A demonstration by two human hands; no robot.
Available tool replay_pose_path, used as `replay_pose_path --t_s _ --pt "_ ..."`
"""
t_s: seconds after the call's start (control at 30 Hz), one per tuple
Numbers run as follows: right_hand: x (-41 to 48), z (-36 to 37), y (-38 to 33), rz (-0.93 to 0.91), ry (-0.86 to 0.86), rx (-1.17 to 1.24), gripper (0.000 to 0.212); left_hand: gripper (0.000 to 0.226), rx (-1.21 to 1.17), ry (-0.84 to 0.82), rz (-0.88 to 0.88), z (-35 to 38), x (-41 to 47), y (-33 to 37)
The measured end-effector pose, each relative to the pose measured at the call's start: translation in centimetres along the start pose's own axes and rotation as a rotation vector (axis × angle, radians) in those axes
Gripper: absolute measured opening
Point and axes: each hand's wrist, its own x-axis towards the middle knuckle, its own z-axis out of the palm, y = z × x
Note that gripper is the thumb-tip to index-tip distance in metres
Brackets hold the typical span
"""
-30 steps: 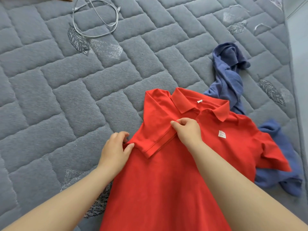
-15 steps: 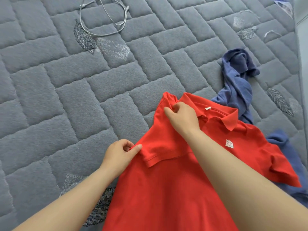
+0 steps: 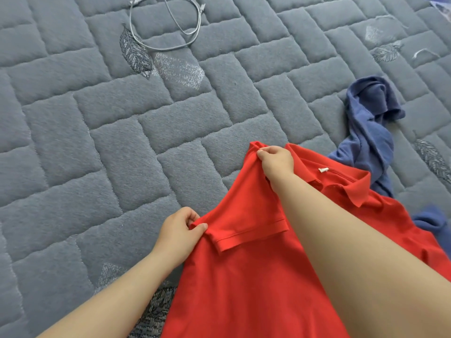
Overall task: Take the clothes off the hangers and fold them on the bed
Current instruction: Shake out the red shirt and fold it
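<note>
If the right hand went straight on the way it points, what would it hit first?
Past the red polo shirt shoulder the right hand pinches, only bare grey quilt lies ahead. The white cable, far along roughly that line, seems the first object; depth is unclear.

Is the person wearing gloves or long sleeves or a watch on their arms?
No. The left hand and right hand are bare, with no gloves. The left arm and right arm are bare too, with no sleeve showing anywhere in view. I can see no watch, bracelet or ring.
</note>
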Motion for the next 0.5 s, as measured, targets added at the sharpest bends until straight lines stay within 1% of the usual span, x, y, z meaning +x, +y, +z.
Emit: replay_pose_path --t_s 0.13,0.2,0.27,0.3,0.4,0.5 --pt "-2.0 -1.4 0.1 -0.117 0.025 -0.049 0.026 0.023 0.036 0.093 0.011 0.4 -0.8 0.4" --pt "-4.0 -3.4 1.0 -0.19 0.042 -0.026 0.025 0.028 0.076 0.165 0.068 0.4 -1.3 1.3" --pt "-6.0 -6.1 2.5 -0.211 0.053 0.004 0.022 0.027 0.143 0.184 0.163 0.1 -1.7 2.9" --pt "-6.8 -7.6 3.5 -0.206 0.059 0.014 0.02 0.025 0.177 0.158 0.215 0.1 -1.9 4.0" --pt "-9.0 -11.9 6.8 -0.144 0.105 0.03 0.018 0.018 0.229 0.005 0.349 0.5 -2.3 7.6" --pt "-10.6 -15.5 9.9 -0.06 0.164 0.039 0.021 0.014 0.243 -0.1 0.431 2.0 -3.0 11.0"
